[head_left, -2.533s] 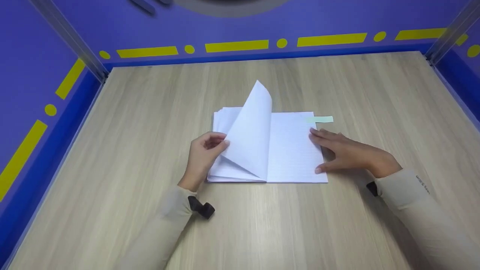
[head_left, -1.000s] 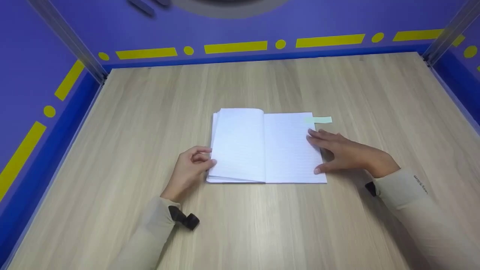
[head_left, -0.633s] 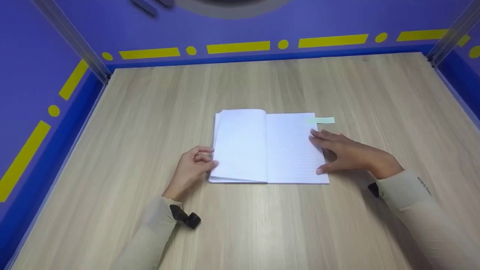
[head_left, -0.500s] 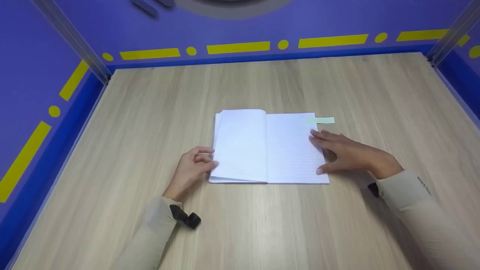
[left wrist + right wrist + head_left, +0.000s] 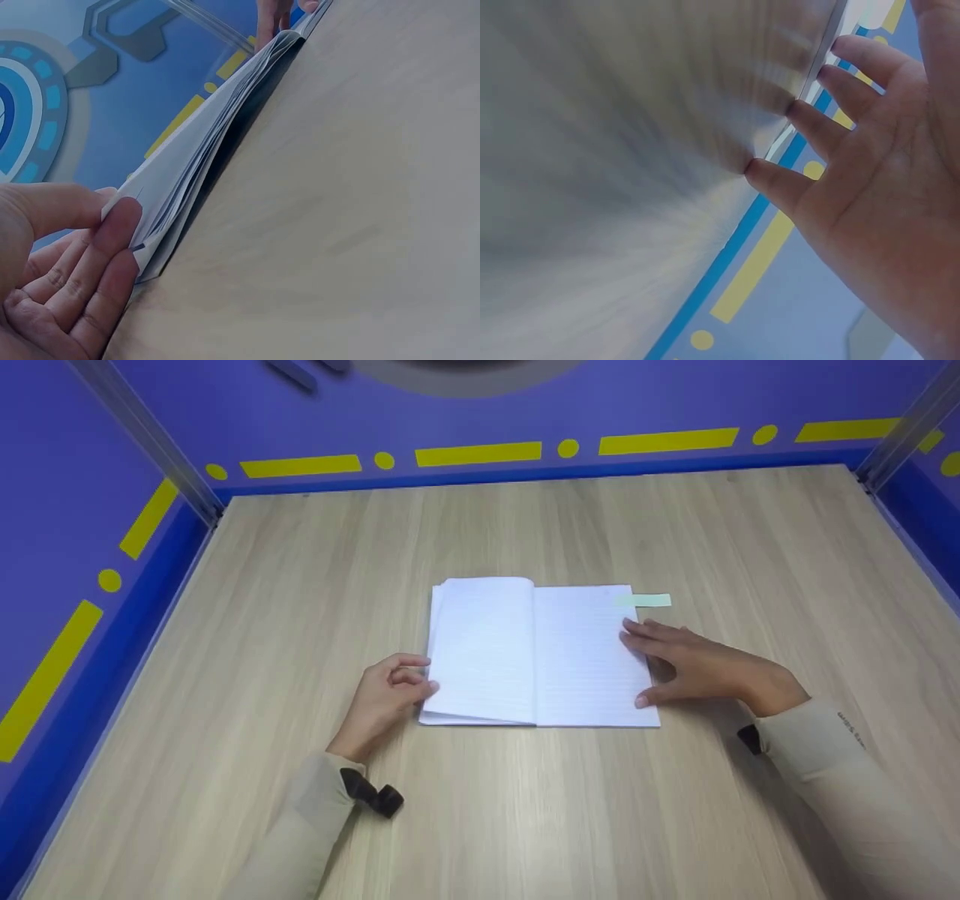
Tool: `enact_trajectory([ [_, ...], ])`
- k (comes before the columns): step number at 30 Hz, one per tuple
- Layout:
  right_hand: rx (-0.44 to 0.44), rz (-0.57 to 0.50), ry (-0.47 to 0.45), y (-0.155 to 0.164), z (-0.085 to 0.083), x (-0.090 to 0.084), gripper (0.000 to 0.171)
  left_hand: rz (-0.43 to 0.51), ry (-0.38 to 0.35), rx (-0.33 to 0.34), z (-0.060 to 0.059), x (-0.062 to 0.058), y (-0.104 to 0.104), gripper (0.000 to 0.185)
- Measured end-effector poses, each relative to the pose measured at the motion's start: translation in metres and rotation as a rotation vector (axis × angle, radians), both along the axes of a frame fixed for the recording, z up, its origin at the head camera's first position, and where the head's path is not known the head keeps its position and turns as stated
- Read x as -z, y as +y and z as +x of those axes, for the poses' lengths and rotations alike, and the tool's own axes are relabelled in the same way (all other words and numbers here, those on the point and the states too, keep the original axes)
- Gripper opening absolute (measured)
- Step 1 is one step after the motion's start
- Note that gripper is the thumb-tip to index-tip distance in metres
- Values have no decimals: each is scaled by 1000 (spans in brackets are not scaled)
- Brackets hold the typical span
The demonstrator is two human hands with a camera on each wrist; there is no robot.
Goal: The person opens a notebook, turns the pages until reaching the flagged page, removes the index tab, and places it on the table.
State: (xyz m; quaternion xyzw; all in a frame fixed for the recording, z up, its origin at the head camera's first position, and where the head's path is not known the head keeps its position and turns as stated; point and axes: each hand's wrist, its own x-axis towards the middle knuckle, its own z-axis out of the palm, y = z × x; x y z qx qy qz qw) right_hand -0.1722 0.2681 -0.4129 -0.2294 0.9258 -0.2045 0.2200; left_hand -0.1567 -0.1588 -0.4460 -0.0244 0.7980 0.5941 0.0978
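An open notebook (image 5: 585, 660) with faintly ruled white pages lies flat on the table. In the head view a pale green sticky tab (image 5: 651, 600) juts from its upper right edge. My left hand (image 5: 381, 697) is at the notebook's left edge; the left wrist view has thumb and fingers pinching the edge of the left-hand pages (image 5: 176, 161), whose leaves fan slightly apart. My right hand (image 5: 694, 667) rests with spread, extended fingers on the right page's outer edge, below the tab. The right wrist view has those fingertips (image 5: 761, 171) touching down along the edge.
The light wood-grain table (image 5: 480, 817) is bounded by a purple-blue back wall (image 5: 660, 397) with yellow markings, and a similar side wall (image 5: 45, 510) on the left. Each sleeve cuff bears a black camera mount, like the left one (image 5: 386, 801).
At 2.5 s ago my left hand held a raised page curling over; that page has since come down flat on the left side. My left hand moved left and nearer; my right hand stayed in place.
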Motion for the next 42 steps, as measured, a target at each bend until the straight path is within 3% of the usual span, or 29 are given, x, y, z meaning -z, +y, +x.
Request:
enact_trajectory([
  [12,-6,11,7,-1,1,-4,99,-15,-27,-18,1,1,1,35],
  [23,-14,12,23,1,-4,-10,85,-14,-11,-13,1,2,2,32],
  [32,-27,-54,208,2,-17,-11,54,2,6,7,0,1,1,34],
  [42,123,-126,296,0,-40,-16,30,-26,-4,-14,1,0,2,32],
])
